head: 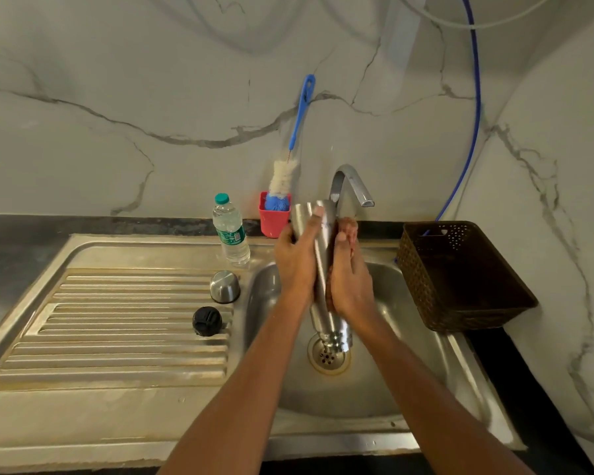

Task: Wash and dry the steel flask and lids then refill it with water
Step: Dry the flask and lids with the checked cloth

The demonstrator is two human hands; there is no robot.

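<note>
Now, left hand (295, 258) wraps fingers round the inverted flask (331, 323); right hand (350, 282) seemingly clasps a scrubber (350, 226).

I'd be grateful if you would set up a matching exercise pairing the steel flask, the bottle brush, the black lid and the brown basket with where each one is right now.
Things
1. steel flask
2. bottle brush
3. black lid
4. brown basket

Places
A. on the ribbed drainboard
B. standing in the red holder
C. right of the sink basin
D. gripped by the left hand over the sink basin, with the right hand pressing a reddish pad to it

Pairs: 1-D, 2-B, 3-A, 4-C
</note>
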